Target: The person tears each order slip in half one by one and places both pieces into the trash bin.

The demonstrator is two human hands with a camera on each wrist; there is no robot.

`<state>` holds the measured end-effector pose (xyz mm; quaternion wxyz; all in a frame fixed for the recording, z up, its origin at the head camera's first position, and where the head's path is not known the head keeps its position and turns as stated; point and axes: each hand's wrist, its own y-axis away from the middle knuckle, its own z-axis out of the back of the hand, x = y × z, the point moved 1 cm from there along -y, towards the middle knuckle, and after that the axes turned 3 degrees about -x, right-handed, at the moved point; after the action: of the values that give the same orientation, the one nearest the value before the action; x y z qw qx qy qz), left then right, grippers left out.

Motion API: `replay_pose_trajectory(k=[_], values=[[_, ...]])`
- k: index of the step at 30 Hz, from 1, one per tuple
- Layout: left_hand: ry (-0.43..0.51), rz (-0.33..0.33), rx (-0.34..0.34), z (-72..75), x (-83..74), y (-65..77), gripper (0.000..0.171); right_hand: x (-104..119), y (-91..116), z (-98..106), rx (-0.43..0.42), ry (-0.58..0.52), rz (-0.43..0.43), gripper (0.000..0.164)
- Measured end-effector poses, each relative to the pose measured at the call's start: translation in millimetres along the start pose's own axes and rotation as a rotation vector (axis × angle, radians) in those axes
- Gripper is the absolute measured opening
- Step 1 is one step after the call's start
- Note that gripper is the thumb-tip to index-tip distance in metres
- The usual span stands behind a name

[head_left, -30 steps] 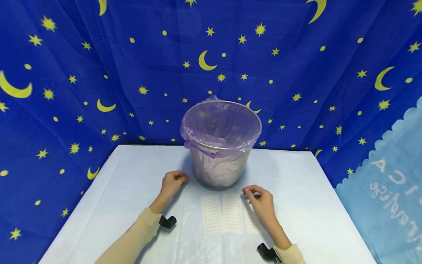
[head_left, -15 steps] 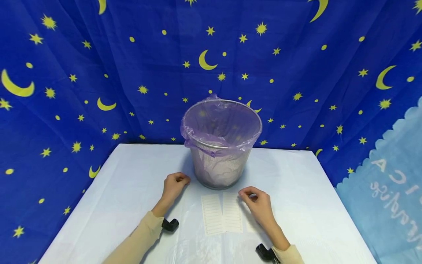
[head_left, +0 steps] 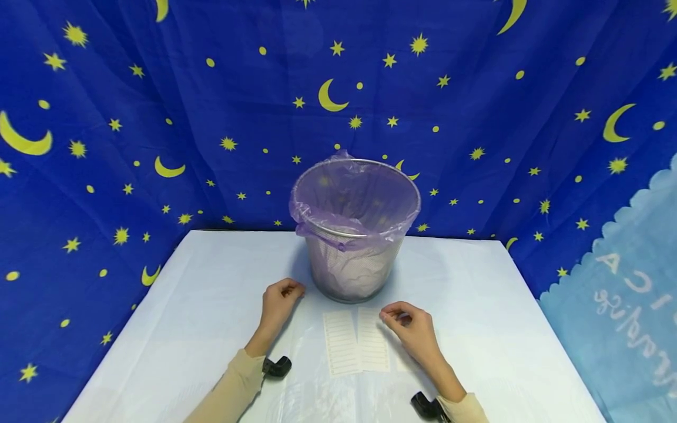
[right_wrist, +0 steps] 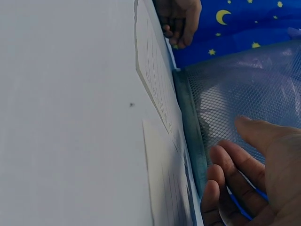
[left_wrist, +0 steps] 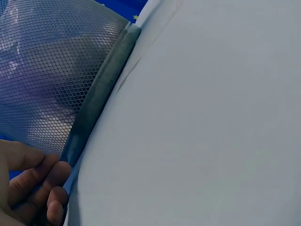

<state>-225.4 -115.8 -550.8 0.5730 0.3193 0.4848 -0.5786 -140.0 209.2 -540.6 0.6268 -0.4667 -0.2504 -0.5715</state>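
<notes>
A wire-mesh bin [head_left: 351,273] with a purple bag over its rim stands at the table's far middle. In front of it lie two cream slips of lined paper [head_left: 341,343] side by side, and a third slip [head_left: 404,359] is partly covered by my right hand [head_left: 415,330]. That hand hovers by the right slip's upper corner; the right wrist view shows its thumb apart from loosely bent fingers [right_wrist: 223,162], holding nothing. My left hand [head_left: 277,302] is low at the bin's left front, thumb meeting the loosely curled fingers beside the bin's base [left_wrist: 91,110]. Nothing shows in its grasp.
A white covering spreads over the table [head_left: 227,264]. Behind it hangs a blue cloth [head_left: 238,88] with yellow moons and stars, and a light-blue lettered cloth [head_left: 624,294] is at the right. Black wrist cameras [head_left: 277,367] sit on both forearms.
My right hand has shifted slightly left, over the upper corner of the right slip. My left hand has lowered a little. The bin and slips stay in place.
</notes>
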Motion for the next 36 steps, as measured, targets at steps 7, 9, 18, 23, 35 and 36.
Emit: replay_pose_trajectory(k=[7, 9, 18, 23, 35, 36], values=[[-0.122, -0.103, 0.009, -4.0, -0.1, 8.9, 0.008, 0.1, 2.6, -2.8, 0.034, 0.011, 0.09, 0.011], [-0.145, -0.138, 0.007, -6.1, -0.4, 11.1, 0.007, 0.0, 3.4, -3.1, 0.037, 0.008, 0.12, 0.012], [-0.149, -0.192, 0.068, -15.0, -6.5, 24.3, 0.007, 8.3, 9.5, -10.2, 0.087, 0.03, 0.16, 0.016], [-0.166, -0.268, 0.078, -19.2, -9.2, 31.5, 0.006, 12.7, 15.9, -16.9, 0.155, 0.046, 0.124, 0.019], [-0.189, -0.281, 0.189, -25.3, -13.7, 45.6, 0.013, 16.9, 22.6, -21.5, 0.171, 0.077, 0.158, 0.021], [-0.188, -0.274, 0.197, -25.4, -13.8, 46.2, 0.014, 17.5, 22.8, -21.5, 0.172, 0.078, 0.157, 0.021]])
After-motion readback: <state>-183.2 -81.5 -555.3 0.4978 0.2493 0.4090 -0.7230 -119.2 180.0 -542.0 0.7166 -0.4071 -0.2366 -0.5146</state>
